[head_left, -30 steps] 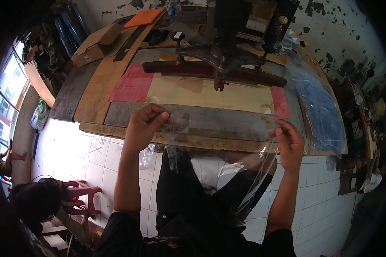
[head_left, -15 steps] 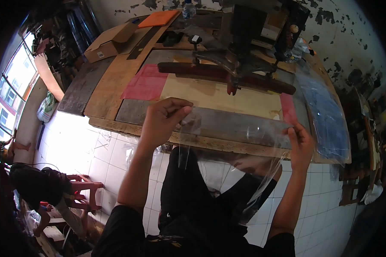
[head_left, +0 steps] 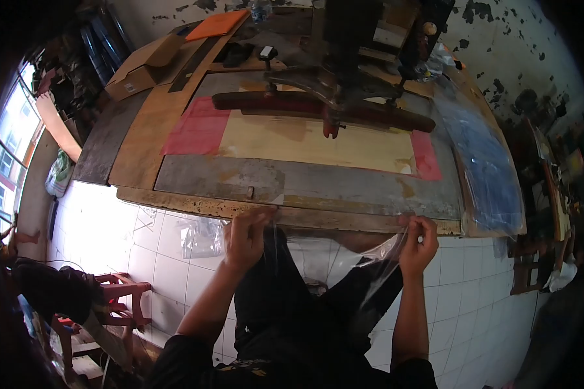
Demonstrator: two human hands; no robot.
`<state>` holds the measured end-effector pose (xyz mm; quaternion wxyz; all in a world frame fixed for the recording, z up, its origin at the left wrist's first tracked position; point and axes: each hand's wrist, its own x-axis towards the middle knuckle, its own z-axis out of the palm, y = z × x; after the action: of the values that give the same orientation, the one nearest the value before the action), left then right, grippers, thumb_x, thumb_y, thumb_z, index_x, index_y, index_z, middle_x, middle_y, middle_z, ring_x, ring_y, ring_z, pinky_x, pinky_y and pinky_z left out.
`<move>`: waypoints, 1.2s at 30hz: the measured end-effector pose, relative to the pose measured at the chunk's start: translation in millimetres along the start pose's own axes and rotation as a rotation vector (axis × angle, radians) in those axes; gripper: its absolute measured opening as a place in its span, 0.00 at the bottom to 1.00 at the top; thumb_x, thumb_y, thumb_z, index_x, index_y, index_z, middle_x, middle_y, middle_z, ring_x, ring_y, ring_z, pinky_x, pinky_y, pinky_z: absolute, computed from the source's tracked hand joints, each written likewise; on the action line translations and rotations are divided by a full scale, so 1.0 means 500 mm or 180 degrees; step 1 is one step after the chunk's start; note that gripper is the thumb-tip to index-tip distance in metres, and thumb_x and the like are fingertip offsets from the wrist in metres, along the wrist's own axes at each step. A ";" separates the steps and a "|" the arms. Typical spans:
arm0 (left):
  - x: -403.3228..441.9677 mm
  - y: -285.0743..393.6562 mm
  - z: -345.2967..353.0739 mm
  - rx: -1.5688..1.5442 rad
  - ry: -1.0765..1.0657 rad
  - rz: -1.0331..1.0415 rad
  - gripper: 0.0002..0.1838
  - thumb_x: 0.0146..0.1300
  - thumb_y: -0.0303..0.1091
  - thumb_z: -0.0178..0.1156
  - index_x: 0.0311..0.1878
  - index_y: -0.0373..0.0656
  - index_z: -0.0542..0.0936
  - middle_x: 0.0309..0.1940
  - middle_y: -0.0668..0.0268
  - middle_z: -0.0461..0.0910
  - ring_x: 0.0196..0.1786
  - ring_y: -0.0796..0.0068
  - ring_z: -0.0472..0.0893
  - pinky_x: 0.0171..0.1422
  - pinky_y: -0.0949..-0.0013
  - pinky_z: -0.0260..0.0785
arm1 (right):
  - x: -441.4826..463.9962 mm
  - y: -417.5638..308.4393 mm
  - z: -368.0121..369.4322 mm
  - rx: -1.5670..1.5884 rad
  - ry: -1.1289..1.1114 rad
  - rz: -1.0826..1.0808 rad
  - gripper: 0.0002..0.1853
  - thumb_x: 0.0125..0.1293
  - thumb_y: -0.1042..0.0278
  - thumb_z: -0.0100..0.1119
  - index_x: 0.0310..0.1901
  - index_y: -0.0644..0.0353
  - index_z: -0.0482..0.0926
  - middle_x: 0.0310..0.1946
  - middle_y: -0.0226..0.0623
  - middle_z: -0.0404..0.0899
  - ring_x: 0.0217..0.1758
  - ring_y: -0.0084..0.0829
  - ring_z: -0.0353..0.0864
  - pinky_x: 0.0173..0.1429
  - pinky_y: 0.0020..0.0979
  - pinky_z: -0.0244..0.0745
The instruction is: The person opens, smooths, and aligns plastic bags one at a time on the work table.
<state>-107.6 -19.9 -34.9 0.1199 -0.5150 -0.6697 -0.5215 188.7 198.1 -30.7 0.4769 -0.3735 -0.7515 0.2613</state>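
Clear plastic sheet point(head_left: 381, 250): one, hanging between the person's hands, at the table's near edge, above the lap. Left hand point(head_left: 243, 240): fingertips pinched on its left corner. Right hand point(head_left: 418, 246): fingertips pinched on its right corner. Table point(head_left: 194, 172): yellow panel point(head_left: 318, 144) with pink ends, beneath a dark press bar point(head_left: 324, 111). Right side: stacked bluish plastic point(head_left: 483, 165). Far left: cardboard box point(head_left: 136, 72).

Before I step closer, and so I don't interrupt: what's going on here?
A person's left hand and right hand hold a clear plastic sheet by the near edge of a worktable. The sheet hangs between them. Farther back, a dark red bar runs along a yellow strip.
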 end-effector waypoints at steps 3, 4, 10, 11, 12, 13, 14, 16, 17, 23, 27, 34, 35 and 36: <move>-0.004 -0.009 0.007 0.0021 0.0284 0.0593 0.13 0.74 0.20 0.61 0.53 0.43 0.68 0.41 0.57 0.92 0.49 0.56 0.93 0.53 0.55 0.83 | -0.014 0.043 0.021 0.0006 0.0419 -0.1299 0.04 0.79 0.76 0.58 0.49 0.59 0.81 0.43 0.38 0.92 0.43 0.38 0.92 0.68 0.39 0.74; -0.001 -0.010 0.007 0.0276 0.0289 0.0856 0.14 0.74 0.19 0.60 0.53 0.45 0.66 0.40 0.58 0.92 0.49 0.56 0.93 0.53 0.54 0.82 | -0.009 0.042 0.024 0.0001 0.0422 -0.1300 0.04 0.79 0.76 0.58 0.49 0.59 0.81 0.43 0.38 0.92 0.43 0.38 0.92 0.68 0.39 0.74; -0.008 -0.018 0.026 0.0310 0.0501 0.0761 0.05 0.81 0.23 0.51 0.52 0.44 0.66 0.37 0.55 0.91 0.47 0.53 0.91 0.52 0.55 0.78 | 0.002 0.031 0.027 -0.0585 0.0178 -0.1597 0.08 0.84 0.73 0.48 0.52 0.61 0.79 0.44 0.39 0.92 0.43 0.36 0.87 0.63 0.39 0.73; -0.007 -0.020 0.025 0.0311 0.0493 0.0767 0.05 0.81 0.23 0.51 0.52 0.44 0.66 0.37 0.55 0.91 0.47 0.53 0.91 0.52 0.55 0.78 | 0.007 0.030 0.017 -0.0583 0.0185 -0.1590 0.08 0.84 0.73 0.48 0.52 0.61 0.79 0.44 0.39 0.92 0.43 0.36 0.87 0.63 0.39 0.73; -0.007 -0.023 0.022 0.0376 0.0578 0.0755 0.05 0.81 0.23 0.51 0.52 0.43 0.67 0.36 0.57 0.90 0.45 0.56 0.90 0.52 0.56 0.77 | 0.015 0.025 0.002 -0.0630 0.0146 -0.1765 0.08 0.84 0.73 0.49 0.51 0.62 0.80 0.43 0.38 0.91 0.41 0.33 0.86 0.58 0.36 0.75; -0.005 -0.025 0.020 0.0440 0.0665 0.0746 0.04 0.81 0.23 0.51 0.53 0.42 0.68 0.35 0.58 0.88 0.43 0.59 0.89 0.52 0.58 0.77 | 0.024 0.017 -0.009 -0.0676 0.0109 -0.1944 0.08 0.84 0.73 0.50 0.50 0.63 0.80 0.42 0.38 0.91 0.39 0.30 0.86 0.53 0.32 0.77; -0.005 -0.025 0.015 0.0440 0.0661 0.0756 0.04 0.81 0.23 0.51 0.53 0.42 0.68 0.35 0.58 0.88 0.43 0.59 0.89 0.52 0.58 0.77 | 0.031 0.006 -0.011 -0.0674 0.0119 -0.1940 0.08 0.84 0.73 0.50 0.50 0.63 0.80 0.42 0.38 0.91 0.39 0.30 0.86 0.53 0.32 0.77; 0.011 0.002 -0.004 0.0117 0.0888 0.0200 0.05 0.81 0.22 0.51 0.54 0.39 0.70 0.31 0.64 0.82 0.40 0.67 0.85 0.49 0.65 0.77 | 0.043 -0.024 -0.013 -0.0061 0.0548 -0.1758 0.08 0.84 0.74 0.51 0.50 0.65 0.80 0.40 0.35 0.88 0.35 0.23 0.82 0.40 0.24 0.73; 0.040 0.022 -0.017 -0.0190 0.0925 0.0134 0.06 0.77 0.21 0.60 0.50 0.39 0.73 0.29 0.63 0.84 0.28 0.78 0.83 0.34 0.75 0.75 | 0.046 -0.027 -0.027 0.0238 0.0237 -0.1304 0.07 0.83 0.73 0.55 0.50 0.66 0.80 0.39 0.34 0.84 0.34 0.20 0.80 0.35 0.20 0.70; 0.222 0.058 -0.071 -0.0419 -0.0575 -0.1835 0.08 0.77 0.30 0.64 0.45 0.34 0.79 0.26 0.63 0.84 0.25 0.78 0.82 0.32 0.71 0.72 | 0.206 -0.122 -0.004 0.0314 -0.0765 0.0213 0.10 0.79 0.66 0.63 0.50 0.66 0.82 0.36 0.39 0.86 0.32 0.28 0.85 0.36 0.28 0.76; 0.283 -0.061 -0.023 -0.0227 -0.0968 -0.1508 0.12 0.76 0.34 0.66 0.48 0.33 0.81 0.23 0.66 0.81 0.23 0.82 0.76 0.28 0.71 0.67 | 0.290 -0.016 0.078 -0.0261 -0.0993 -0.0703 0.10 0.77 0.64 0.65 0.49 0.63 0.84 0.33 0.39 0.87 0.34 0.33 0.86 0.38 0.34 0.78; 0.352 -0.107 0.023 0.0437 -0.1192 -0.1304 0.12 0.73 0.35 0.69 0.48 0.36 0.82 0.21 0.58 0.82 0.22 0.71 0.80 0.31 0.63 0.69 | 0.346 -0.040 0.142 -0.0849 -0.1130 -0.0007 0.07 0.69 0.68 0.70 0.45 0.59 0.87 0.30 0.43 0.87 0.35 0.42 0.88 0.40 0.40 0.78; 0.356 -0.112 0.026 0.0564 -0.1289 -0.1283 0.12 0.72 0.36 0.69 0.48 0.37 0.83 0.24 0.53 0.83 0.27 0.59 0.83 0.35 0.58 0.72 | 0.346 -0.039 0.145 -0.0866 -0.1106 -0.0173 0.06 0.69 0.69 0.70 0.43 0.60 0.87 0.31 0.44 0.87 0.34 0.43 0.87 0.40 0.41 0.78; 0.360 -0.114 0.031 0.0688 -0.1391 -0.1260 0.12 0.71 0.37 0.69 0.48 0.38 0.84 0.26 0.49 0.85 0.32 0.47 0.86 0.39 0.53 0.75 | 0.345 -0.037 0.149 -0.0883 -0.1106 -0.0163 0.06 0.69 0.69 0.70 0.43 0.60 0.87 0.31 0.44 0.87 0.34 0.43 0.87 0.40 0.41 0.78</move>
<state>-227.7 98.5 51.4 -0.0767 -0.4587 -0.8184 -0.3376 69.1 324.6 42.9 0.2908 -0.3657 -0.8604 0.2036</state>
